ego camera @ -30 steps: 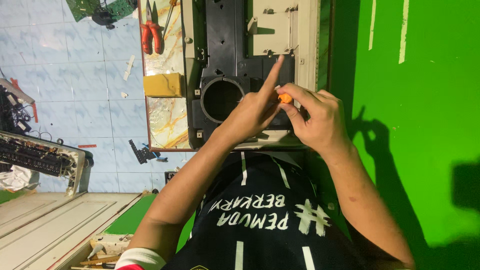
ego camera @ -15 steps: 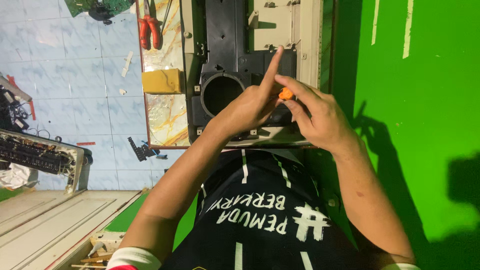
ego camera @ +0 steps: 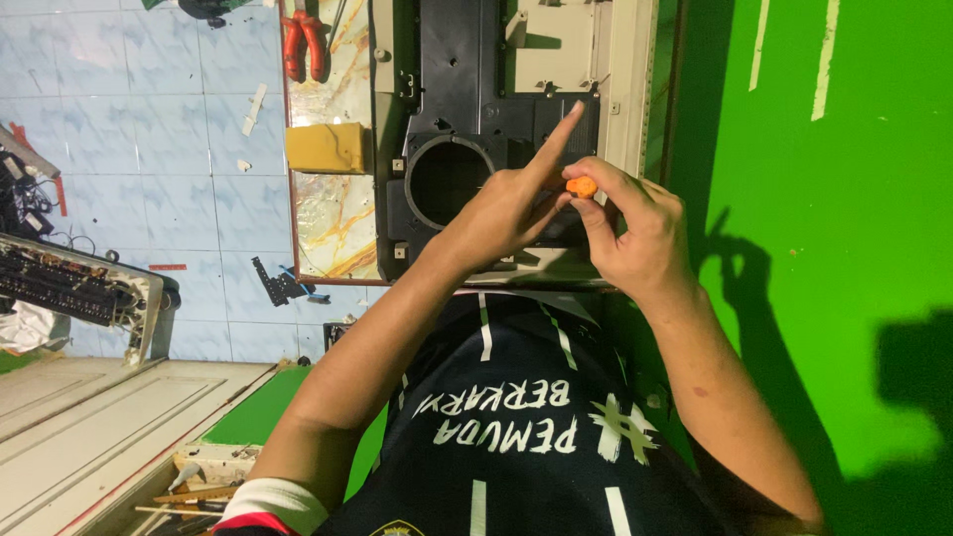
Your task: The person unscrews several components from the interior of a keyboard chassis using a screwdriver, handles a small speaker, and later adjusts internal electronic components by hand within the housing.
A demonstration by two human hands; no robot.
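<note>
A black plastic housing (ego camera: 467, 89) with a round opening (ego camera: 447, 179) lies in a beige casing (ego camera: 630, 79) in front of me. Both hands meet over its right part. My right hand (ego camera: 630, 233) pinches a small tool with an orange end (ego camera: 582, 186) between thumb and fingers. My left hand (ego camera: 501, 213) has its index finger stretched out over the housing, while its thumb and curled fingers close on the tool just beside the orange end. The tool's tip is hidden by the fingers.
Red-handled pliers (ego camera: 303, 45) and a yellow block (ego camera: 326, 149) lie on a marble-patterned board (ego camera: 333, 223) left of the housing. A green surface (ego camera: 844, 199) fills the right. A circuit-board unit (ego camera: 74, 288) and small black parts (ego camera: 278, 283) lie on pale tiles.
Both hands stay over the same spot on the housing. The orange end has shifted slightly in my right fingers, and the view has drifted a little.
</note>
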